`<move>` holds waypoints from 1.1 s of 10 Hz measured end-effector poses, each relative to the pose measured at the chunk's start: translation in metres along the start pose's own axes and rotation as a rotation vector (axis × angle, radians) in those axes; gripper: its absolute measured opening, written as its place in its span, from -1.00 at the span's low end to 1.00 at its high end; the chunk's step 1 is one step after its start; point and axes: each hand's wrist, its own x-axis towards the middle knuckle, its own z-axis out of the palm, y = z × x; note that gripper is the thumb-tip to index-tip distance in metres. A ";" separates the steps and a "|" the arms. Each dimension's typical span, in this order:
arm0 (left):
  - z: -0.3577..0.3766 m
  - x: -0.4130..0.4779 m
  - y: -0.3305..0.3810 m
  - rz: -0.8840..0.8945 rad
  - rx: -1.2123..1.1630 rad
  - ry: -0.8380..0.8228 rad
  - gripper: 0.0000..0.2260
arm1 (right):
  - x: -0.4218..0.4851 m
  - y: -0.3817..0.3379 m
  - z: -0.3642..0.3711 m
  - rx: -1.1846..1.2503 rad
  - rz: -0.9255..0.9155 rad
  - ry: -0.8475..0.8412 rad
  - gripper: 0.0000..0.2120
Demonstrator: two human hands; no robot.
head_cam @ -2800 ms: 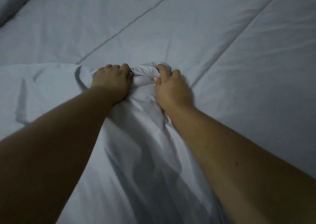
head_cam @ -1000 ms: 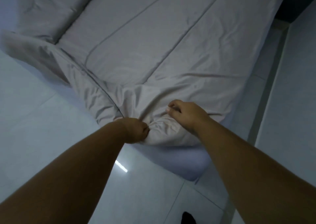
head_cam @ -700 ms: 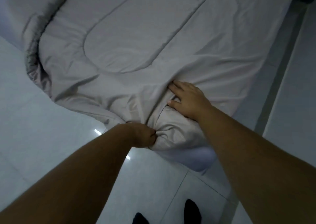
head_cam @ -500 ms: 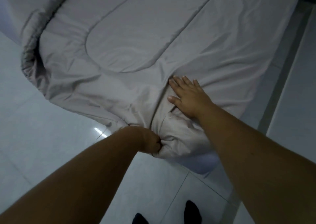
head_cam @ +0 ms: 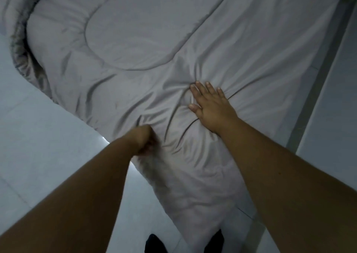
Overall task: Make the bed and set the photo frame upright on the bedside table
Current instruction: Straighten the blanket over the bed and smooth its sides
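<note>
Quilt [head_cam: 146, 46]: pale grey, stitched with a rounded oblong seam and long straight seams. Spread over the bed, filling the upper and middle frame; its near corner hangs down off the edge toward the floor. Creases radiate from two points near the front edge.

Right hand [head_cam: 209, 105]: open, palm down, fingers [head_cam: 201, 87] spread and pressed flat on the quilt; holds nothing. Folds fan out from the fingertips.

Left hand [head_cam: 144, 140]: closed in a fist at the quilt's near edge, with fabric bunched at the knuckles. Blurred; the fingers themselves cannot be made out.

Bunched fabric [head_cam: 21, 46]: gathered and rumpled along the quilt's far-left side, cut off by the frame edge.

Floor [head_cam: 38, 136]: pale glossy tile, left of and below the bed, with a bright glint just beside the left forearm.

Dark strip [head_cam: 316, 82]: runs along the bed's right side, between the quilt and a pale surface beyond.

Feet [head_cam: 154, 243]: two dark shapes at the bottom edge, partly covered by the hanging quilt corner and cut off below.

Both forearms cross the lower frame, hiding the floor and the quilt beneath.
</note>
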 end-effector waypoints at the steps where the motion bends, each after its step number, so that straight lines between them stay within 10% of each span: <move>1: -0.005 0.020 -0.002 -0.046 -0.484 0.215 -0.71 | -0.001 0.000 0.004 0.001 0.005 0.028 -0.44; 3: 0.005 0.038 -0.026 0.045 -0.244 0.470 -0.68 | -0.002 0.000 0.006 -0.001 0.006 0.043 -0.45; 5: -0.010 0.015 -0.032 -0.002 -0.061 0.387 -0.69 | -0.014 -0.007 -0.004 -0.008 0.062 -0.003 -0.46; 7: -0.080 0.032 0.007 -0.013 -0.599 0.453 -0.29 | 0.013 -0.034 -0.022 0.081 0.118 0.090 -0.44; 11: -0.131 0.070 0.023 -0.013 -0.173 0.366 -0.62 | 0.139 -0.101 -0.025 0.097 -0.056 0.048 -0.45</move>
